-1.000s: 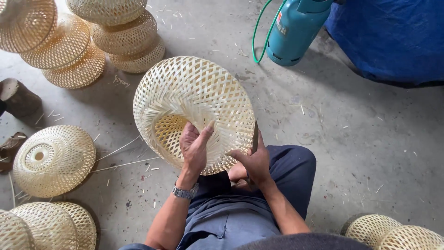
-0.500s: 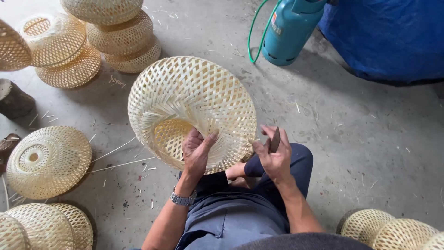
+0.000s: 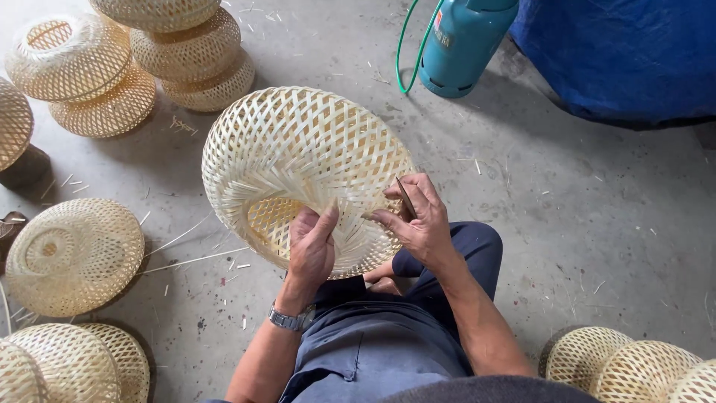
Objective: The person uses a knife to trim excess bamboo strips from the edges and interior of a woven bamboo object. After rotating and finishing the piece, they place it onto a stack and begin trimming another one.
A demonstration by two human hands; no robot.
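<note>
A large woven bamboo basket point(image 3: 298, 160), pale and dome-shaped, rests tilted against my knees. My left hand point(image 3: 312, 245) grips its near rim, thumb pressed on the weave. My right hand point(image 3: 415, 216) is at the basket's right edge, fingers closed around a small dark thin tool point(image 3: 405, 198) whose tip touches the weave. A metal watch sits on my left wrist.
Stacks of similar woven baskets stand at the top left point(image 3: 186, 52), left point(image 3: 73, 254), bottom left point(image 3: 67, 366) and bottom right point(image 3: 619, 366). A teal gas cylinder point(image 3: 462, 41) with a green hose stands behind, beside a blue tarp point(image 3: 619, 52). Bamboo slivers litter the concrete floor.
My right hand has come up from my lap with the dark tool and reached the basket's right edge. The left hand keeps its hold on the rim.
</note>
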